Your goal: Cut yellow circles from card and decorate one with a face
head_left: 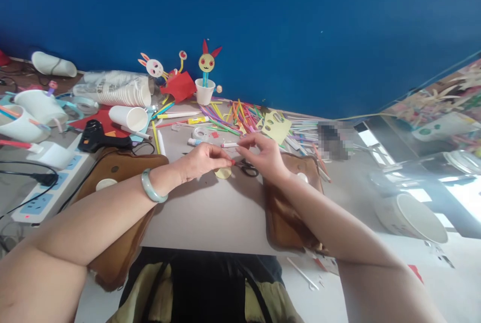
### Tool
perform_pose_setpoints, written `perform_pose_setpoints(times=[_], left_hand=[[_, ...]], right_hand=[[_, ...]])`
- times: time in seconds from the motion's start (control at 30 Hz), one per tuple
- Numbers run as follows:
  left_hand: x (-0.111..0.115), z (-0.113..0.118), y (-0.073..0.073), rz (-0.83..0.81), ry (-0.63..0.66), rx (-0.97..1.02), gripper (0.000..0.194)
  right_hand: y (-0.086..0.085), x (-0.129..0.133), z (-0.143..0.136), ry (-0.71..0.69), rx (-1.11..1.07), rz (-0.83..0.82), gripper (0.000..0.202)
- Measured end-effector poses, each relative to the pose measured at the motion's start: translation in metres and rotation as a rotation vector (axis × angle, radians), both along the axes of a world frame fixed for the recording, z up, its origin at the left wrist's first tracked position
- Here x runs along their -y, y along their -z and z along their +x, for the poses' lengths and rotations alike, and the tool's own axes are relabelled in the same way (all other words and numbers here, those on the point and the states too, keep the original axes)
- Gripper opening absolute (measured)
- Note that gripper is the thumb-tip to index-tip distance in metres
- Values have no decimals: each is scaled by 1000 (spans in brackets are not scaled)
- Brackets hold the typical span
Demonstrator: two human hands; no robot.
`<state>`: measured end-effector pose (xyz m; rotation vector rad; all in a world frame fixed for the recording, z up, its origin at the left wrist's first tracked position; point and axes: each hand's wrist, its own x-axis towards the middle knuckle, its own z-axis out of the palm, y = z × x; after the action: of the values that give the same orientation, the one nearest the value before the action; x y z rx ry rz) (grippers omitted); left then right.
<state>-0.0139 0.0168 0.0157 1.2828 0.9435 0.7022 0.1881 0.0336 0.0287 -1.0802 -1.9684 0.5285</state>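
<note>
A small red paper-like scrap (pixel 233 162) is pinched by the left hand (pixel 205 160) above the worktop (pixel 210 222), back from its near edge; probably light and flimsy, best taken by its rim. The right hand (pixel 265 155) curls beside it, grip unclear. Below is a round pale-yellow disc (pixel 223 173), near black-handled scissors (pixel 251 169)

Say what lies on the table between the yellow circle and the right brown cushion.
The head view shows dark-handled scissors between the yellow circle and the right brown cushion.
</note>
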Motion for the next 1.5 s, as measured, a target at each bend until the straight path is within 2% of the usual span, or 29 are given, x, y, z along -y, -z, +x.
perform_pose_setpoints(times=[0.17, 0.3, 0.53, 0.63, 0.73, 0.93, 1.13, 1.27, 1.5], left_hand=[[1, 0, -8, -157, 30, 50, 20], [1, -1, -8, -210, 94, 108, 21], [2, -3, -10, -216, 235, 163, 26], [3, -4, -12, -222, 261, 161, 24], [3, -5, -12, -227, 262, 149, 23], [2, -3, -7, -235, 253, 146, 23], [3, -3, -6, -236, 266, 158, 24], [4, -3, -6, -239, 258, 155, 24], [3, -2, -5, -236, 260, 146, 26]], right_hand=[[-6, 19, 14, -152, 183, 376, 6], [-11, 24, 16, -166, 378, 654, 4], [-10, 28, 17, -181, 460, 920, 14], [-10, 28, 20, -212, 538, 932, 14], [-11, 29, 23, -234, 616, 835, 15], [-12, 32, 25, -311, 514, 681, 24], [-12, 33, 22, -286, 638, 725, 19], [-11, 33, 20, -290, 591, 812, 13], [-4, 33, 21, -273, 534, 754, 10]])
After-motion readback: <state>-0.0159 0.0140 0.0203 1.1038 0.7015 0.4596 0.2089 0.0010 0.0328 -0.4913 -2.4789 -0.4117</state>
